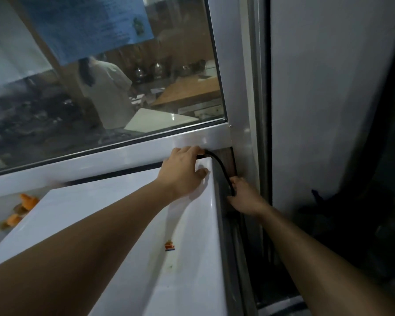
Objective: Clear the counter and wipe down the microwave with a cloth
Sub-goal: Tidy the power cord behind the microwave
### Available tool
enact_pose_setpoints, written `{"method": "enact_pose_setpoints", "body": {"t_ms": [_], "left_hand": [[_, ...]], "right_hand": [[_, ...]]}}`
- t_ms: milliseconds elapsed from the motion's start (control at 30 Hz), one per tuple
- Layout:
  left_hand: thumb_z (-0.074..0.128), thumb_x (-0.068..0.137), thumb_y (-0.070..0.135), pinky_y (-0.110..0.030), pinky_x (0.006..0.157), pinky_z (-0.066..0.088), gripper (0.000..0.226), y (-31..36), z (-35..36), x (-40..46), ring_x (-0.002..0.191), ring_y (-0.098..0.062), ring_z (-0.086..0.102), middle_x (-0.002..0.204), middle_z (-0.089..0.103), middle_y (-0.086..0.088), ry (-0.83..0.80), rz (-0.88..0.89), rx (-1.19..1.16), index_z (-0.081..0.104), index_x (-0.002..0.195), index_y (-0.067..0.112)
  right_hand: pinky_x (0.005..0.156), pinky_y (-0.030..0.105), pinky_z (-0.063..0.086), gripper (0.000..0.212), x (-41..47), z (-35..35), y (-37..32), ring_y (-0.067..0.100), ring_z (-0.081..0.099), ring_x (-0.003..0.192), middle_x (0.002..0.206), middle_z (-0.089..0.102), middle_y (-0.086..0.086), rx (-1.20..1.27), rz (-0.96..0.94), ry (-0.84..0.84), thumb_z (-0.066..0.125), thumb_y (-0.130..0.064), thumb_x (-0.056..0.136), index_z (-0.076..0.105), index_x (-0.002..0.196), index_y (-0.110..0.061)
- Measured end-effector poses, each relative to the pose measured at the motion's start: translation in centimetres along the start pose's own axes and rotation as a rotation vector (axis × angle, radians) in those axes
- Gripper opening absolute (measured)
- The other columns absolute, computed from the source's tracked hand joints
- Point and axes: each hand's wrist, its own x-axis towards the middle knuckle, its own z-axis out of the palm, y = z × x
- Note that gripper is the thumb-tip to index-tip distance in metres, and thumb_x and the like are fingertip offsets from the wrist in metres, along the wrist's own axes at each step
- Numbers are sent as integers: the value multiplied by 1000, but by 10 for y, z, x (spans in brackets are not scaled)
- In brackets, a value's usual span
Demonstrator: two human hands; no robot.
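Filling the lower centre, the white microwave (128, 224) sat under a window (100, 76); left hand (183, 172) pinched a black cord (221, 167), right hand (244, 197) gripped it, fingers hidden.

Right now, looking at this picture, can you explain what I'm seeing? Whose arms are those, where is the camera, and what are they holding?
There is no machine here. The single picture comes from a camera worn on a person's head, looking forward and down, so the two bare arms are that person's own.

Below them is the white top of the microwave, with a small orange sticker on it. It stands against a window frame; a blue paper hangs on the glass.

The left hand rests on the microwave's back right corner, fingers reaching behind where a black cable comes out. The right hand grips that cable lower down, in the gap beside the microwave. Orange bits lie to the left. No cloth is visible.
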Motion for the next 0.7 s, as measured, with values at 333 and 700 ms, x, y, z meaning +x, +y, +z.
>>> {"method": "enact_pose_setpoints", "body": {"t_ms": [333,700], "left_hand": [[57,90,24,-42,101,40,45,20,1,5,124,-26,39,135,49,-3,-18,33,-16,44,133,18],[57,89,24,-41,102,34,41,56,-7,34,129,-23,35,132,53,-1,-69,108,23,48,129,26]], "right_hand": [[73,42,53,23,-30,-43,16,29,61,74,75,59,13,85,101,146,52,-10,90,44,69,-17],[58,14,38,5,-58,-116,-44,4,55,73,81,61,-6,7,-32,253,59,-21,91,64,92,-19]]}}
